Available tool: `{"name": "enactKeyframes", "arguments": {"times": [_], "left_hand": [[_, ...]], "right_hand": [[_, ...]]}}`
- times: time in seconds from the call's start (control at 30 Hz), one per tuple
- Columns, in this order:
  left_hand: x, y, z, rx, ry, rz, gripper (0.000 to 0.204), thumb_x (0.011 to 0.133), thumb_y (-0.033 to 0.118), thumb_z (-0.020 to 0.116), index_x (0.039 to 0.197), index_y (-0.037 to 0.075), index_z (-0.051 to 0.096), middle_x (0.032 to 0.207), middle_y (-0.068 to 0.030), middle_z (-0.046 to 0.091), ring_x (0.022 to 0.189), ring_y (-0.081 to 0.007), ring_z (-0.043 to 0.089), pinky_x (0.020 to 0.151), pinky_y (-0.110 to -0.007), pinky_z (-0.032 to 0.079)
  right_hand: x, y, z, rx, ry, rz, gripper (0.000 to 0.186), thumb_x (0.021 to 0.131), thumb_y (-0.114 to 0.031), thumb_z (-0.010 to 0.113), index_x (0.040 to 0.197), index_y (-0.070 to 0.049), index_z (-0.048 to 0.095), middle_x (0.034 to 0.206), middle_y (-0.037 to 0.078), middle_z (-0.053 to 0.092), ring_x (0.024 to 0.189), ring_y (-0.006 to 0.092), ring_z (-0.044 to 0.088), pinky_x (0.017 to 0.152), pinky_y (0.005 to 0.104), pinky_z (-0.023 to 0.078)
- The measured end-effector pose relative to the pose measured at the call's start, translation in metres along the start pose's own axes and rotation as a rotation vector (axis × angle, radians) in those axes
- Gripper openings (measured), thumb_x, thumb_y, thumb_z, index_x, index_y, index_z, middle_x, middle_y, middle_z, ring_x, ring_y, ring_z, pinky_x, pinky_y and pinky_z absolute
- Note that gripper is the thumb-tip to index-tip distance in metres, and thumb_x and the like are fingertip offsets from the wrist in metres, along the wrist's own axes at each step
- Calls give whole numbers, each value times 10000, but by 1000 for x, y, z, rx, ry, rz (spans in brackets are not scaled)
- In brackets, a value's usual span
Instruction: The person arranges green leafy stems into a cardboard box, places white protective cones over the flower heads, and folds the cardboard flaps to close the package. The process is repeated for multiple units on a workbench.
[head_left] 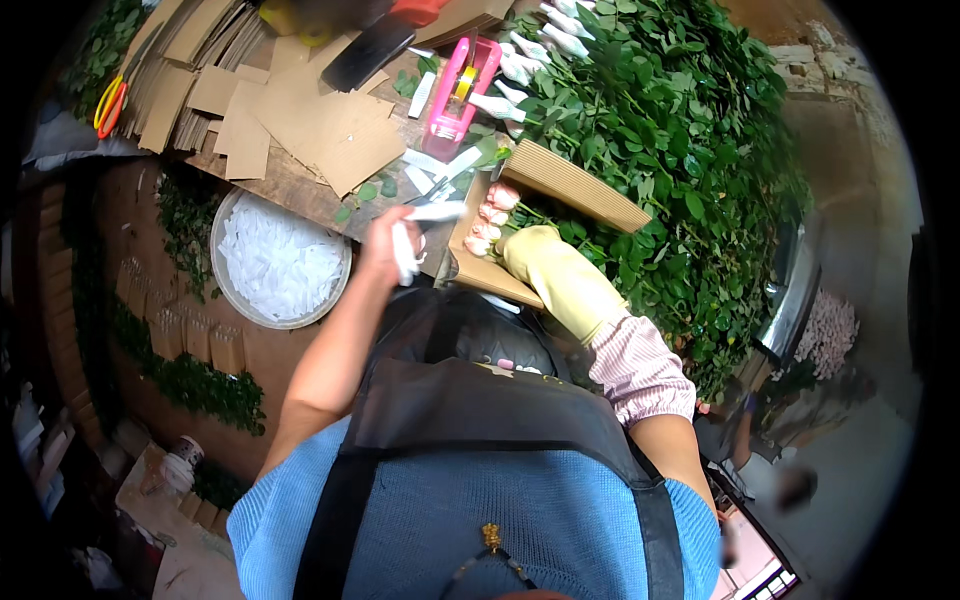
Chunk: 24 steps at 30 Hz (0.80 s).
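My left hand (383, 245), bare, is closed on white sleeves (437, 211); one points right toward the cardboard and another hangs down by the fingers. My right hand (545, 262), in a yellow glove with a striped pink cuff, curls over the stems just behind several pale pink roses (490, 215); its fingertips are mostly hidden. Those roses lie in a folded corrugated cardboard wrap (575, 185), which has one flap raised on the far side and another edge near my apron (450, 410).
Leafy stems (660, 130) with white-covered buds are heaped at right. On the table stand a pink tape dispenser (462, 95), a dark phone (368, 54) and cardboard sheets (330, 135). Orange-handled scissors (112, 105) lie at far left. A round basin (217, 265) holds white strips.
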<state>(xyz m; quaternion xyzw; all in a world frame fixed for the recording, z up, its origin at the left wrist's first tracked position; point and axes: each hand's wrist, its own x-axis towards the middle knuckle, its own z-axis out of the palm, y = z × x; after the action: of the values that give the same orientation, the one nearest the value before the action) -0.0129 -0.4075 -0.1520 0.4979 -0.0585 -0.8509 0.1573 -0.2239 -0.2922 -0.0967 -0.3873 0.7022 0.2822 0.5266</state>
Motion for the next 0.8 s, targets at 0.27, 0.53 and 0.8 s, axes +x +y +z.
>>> {"name": "enactKeyframes", "arguments": {"times": [0.27, 0.53, 0.8], "left_hand": [[-75, 91, -94, 2205, 512, 971, 348, 897, 319, 750, 1116, 58, 678, 1022, -125, 729, 947, -320, 675, 828, -394, 513], [9, -5, 48, 1588, -446, 750, 973, 669, 359, 959, 1394, -17, 430, 1419, -219, 475, 1345, -352, 483, 1120, -446, 426], [30, -11, 50, 1913, -549, 952, 985, 618, 410, 965, 1371, -40, 516, 1612, -336, 240, 1502, -506, 244, 1241, -494, 285]], "right_hand": [[-27, -30, -12, 568, 126, 407, 446, 1019, -222, 487, 1400, -25, 609, 1381, 174, 658, 1283, 296, 636, 1059, 360, 489], [27, -26, -5, -103, -27, 144, 435, 993, -205, 534, 1394, -65, 633, 1400, 162, 649, 1276, 306, 642, 1051, 394, 500], [-82, -5, -42, 44, 125, -140, 360, 987, -311, 585, 1247, -96, 709, 1268, 184, 706, 1171, 371, 677, 1041, 417, 512]]}}
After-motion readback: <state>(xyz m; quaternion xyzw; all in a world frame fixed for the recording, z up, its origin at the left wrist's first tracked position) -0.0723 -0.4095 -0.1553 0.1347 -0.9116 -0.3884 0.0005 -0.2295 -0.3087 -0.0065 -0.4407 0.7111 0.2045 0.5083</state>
